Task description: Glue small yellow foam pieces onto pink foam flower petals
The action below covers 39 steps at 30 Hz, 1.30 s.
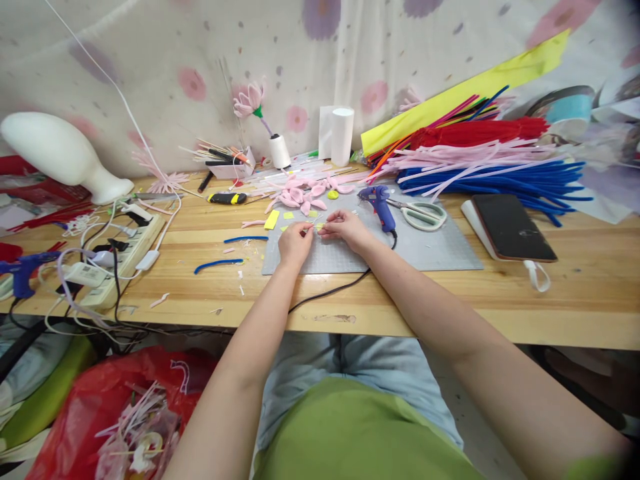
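Seen from above, a person's two hands meet over a grey cutting mat (440,250) on a wooden bench (500,300). The left hand (295,243) and right hand (345,228) pinch a small pale yellow piece (318,227) between them; the fingers of both are closed on it, fingertips nearly touching. The piece is too small to make out, though it seems to run left to right from one hand to the other. Both hands are equally near it. Just beyond the fingers lie pink petals (305,193) and yellow scraps (272,219). A blue glue gun (379,205) sits just right of the right hand, scissors (423,213) past it. Bare mat lies toward the person.
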Tool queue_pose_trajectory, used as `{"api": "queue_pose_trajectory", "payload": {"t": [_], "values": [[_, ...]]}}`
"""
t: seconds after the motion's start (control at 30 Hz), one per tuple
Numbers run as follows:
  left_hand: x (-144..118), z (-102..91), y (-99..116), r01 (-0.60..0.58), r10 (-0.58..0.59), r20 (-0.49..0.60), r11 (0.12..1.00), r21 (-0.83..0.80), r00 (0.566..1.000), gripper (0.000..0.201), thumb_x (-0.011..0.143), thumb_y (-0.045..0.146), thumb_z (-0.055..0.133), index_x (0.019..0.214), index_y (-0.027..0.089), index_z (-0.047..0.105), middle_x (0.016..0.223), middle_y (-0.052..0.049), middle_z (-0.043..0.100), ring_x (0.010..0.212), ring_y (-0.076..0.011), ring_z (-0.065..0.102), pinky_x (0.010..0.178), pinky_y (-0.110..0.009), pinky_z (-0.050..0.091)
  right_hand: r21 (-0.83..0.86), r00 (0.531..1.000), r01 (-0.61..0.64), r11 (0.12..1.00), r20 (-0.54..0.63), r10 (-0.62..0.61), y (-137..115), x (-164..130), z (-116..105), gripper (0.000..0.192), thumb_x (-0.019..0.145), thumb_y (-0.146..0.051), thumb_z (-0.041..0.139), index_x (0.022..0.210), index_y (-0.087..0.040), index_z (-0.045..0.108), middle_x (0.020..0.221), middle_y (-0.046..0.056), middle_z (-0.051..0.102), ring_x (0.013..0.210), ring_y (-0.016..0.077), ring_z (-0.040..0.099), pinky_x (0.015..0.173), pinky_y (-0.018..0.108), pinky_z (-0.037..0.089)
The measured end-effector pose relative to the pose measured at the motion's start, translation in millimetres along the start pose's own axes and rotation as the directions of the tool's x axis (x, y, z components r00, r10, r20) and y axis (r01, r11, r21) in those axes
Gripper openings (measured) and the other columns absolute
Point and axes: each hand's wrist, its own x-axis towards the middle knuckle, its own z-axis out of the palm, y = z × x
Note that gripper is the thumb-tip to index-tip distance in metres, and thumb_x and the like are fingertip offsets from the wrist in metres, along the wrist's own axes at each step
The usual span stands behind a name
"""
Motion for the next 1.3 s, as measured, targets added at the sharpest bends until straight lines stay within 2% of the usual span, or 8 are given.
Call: {"api": "queue_pose_trajectory", "payload": {"t": [0.2,0.37,0.53,0.67,0.8,0.9,1.13,1.3], "values": [[-0.1,0.8,-0.2,0.024,-0.024,0.017,0.999,0.038,1.0,0.014,0.076,0.023,0.058,0.083,0.021,0.07,0.093,-0.004,0.07,0.07,-0.0151,0.058,0.073,-0.03,0.045,0.008,1.0,-0.003,1.0,-0.015,0.004,-2.5,-2.7,1.1,0.025,0.073,0.003,0.058,0.074,-0.018,0.044,0.055,-0.003,0.06,0.058,0.0118,0.065,0.061,0.025,0.056],[-1.5,-0.1,1.8,0.028,-0.028,0.036,0.999,0.024,0.999,0.018,0.074,0.021,0.06,0.089,0.021,0.07,0.096,-0.004,0.069,0.069,-0.014,0.058,0.072,-0.029,0.045,0.003,1.0,-0.009,1.0,-0.016,0.009,-2.7,-2.9,0.9,0.026,0.072,0.003,0.059,0.075,-0.018,0.044,0.056,-0.002,0.061,0.059,0.0121,0.065,0.064,0.027,0.056],[0.2,-1.0,0.4,0.014,-0.011,0.032,0.994,-0.111,0.999,0.021,0.074,0.018,0.057,0.091,0.019,0.069,0.099,-0.005,0.068,0.064,-0.0104,0.055,0.072,-0.026,0.045,0.0,1.0,0.006,1.0,0.004,-0.006,-0.9,-1.5,-1.1,0.028,0.068,0.001,0.065,0.075,-0.018,0.044,0.058,-0.003,0.06,0.06,0.0128,0.065,0.064,0.03,0.056],[3.4,0.1,-3.3,0.054,-0.036,0.068,0.957,-0.285,0.997,0.021,0.075,0.023,0.059,0.092,0.017,0.069,0.102,-0.006,0.066,0.058,-0.0071,0.051,0.063,-0.023,0.046,-0.005,0.999,0.039,0.999,0.03,-0.039,0.9,-0.8,-1.9,0.026,0.068,-0.002,0.064,0.074,-0.019,0.045,0.058,-0.004,0.059,0.059,0.0115,0.064,0.061,0.026,0.055],[5.5,1.8,-6.3,0.154,-0.079,0.196,0.901,-0.405,0.977,0.023,0.074,0.022,0.059,0.095,0.018,0.067,0.094,-0.004,0.068,0.048,-0.0044,0.048,0.051,-0.02,0.043,-0.021,0.996,0.08,0.997,0.05,-0.079,3.1,1.0,-1.7,0.025,0.067,-0.006,0.065,0.075,-0.019,0.045,0.058,-0.005,0.059,0.059,0.0108,0.064,0.06,0.024,0.054],[7.1,3.5,-8.6,0.177,-0.075,0.237,0.878,-0.445,0.969,0.023,0.074,0.022,0.059,0.094,0.017,0.067,0.081,-0.002,0.067,0.045,-0.0037,0.046,0.048,-0.019,0.041,-0.033,0.994,0.093,0.995,0.052,-0.091,3.6,2.0,-1.5,0.025,0.066,-0.008,0.065,0.075,-0.019,0.045,0.058,-0.006,0.059,0.058,0.0104,0.063,0.06,0.023,0.053],[8.9,4.7,-10.1,0.22,-0.119,0.239,0.862,-0.457,0.964,0.017,0.072,0.02,0.059,0.085,0.016,0.069,0.067,0.0,0.064,0.048,-0.0055,0.046,0.047,-0.019,0.04,-0.08,0.992,0.118,0.99,0.052,-0.114,2.4,1.6,-2.9,0.027,0.063,-0.013,0.07,0.076,-0.018,0.046,0.058,-0.006,0.058,0.054,0.0087,0.06,0.052,0.019,0.048],[7.5,2.9,-10.8,0.176,-0.086,0.225,0.892,-0.417,0.97,0.02,0.071,0.023,0.06,0.087,0.017,0.07,0.068,0.0,0.064,0.051,-0.0066,0.048,0.051,-0.02,0.04,-0.118,0.989,0.142,0.983,0.063,-0.135,3.0,1.2,-3.6,0.024,0.064,-0.012,0.067,0.076,-0.018,0.047,0.059,-0.006,0.056,0.056,0.0095,0.06,0.052,0.02,0.049]]}}
